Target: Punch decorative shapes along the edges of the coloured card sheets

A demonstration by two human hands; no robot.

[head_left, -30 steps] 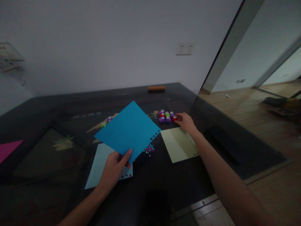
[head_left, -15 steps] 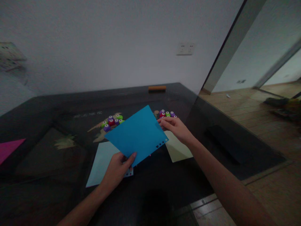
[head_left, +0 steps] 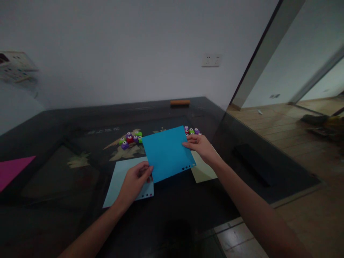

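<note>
A bright blue paper sheet (head_left: 168, 152) with punched holes along its lower right edge is held above the dark table (head_left: 67, 129). My left hand (head_left: 133, 184) pinches its lower left corner. My right hand (head_left: 200, 146) grips its right edge, fingers closed on the paper. Under it lie a pale blue sheet (head_left: 122, 181) and a pale green sheet (head_left: 202, 172). Small coloured paper punches sit in two clusters: one (head_left: 130, 138) left of the blue sheet, another (head_left: 192, 131) just behind my right hand.
A pink sheet (head_left: 12, 170) lies at the table's left edge. An orange-brown bar (head_left: 180, 103) rests at the far edge by the wall. The table's right edge meets a tiled and wooden floor (head_left: 295, 143).
My right hand left the right punch cluster and took hold of the blue sheet's right edge. The sheet swung right and flatter, uncovering the left punches and hiding the scattered paper bits.
</note>
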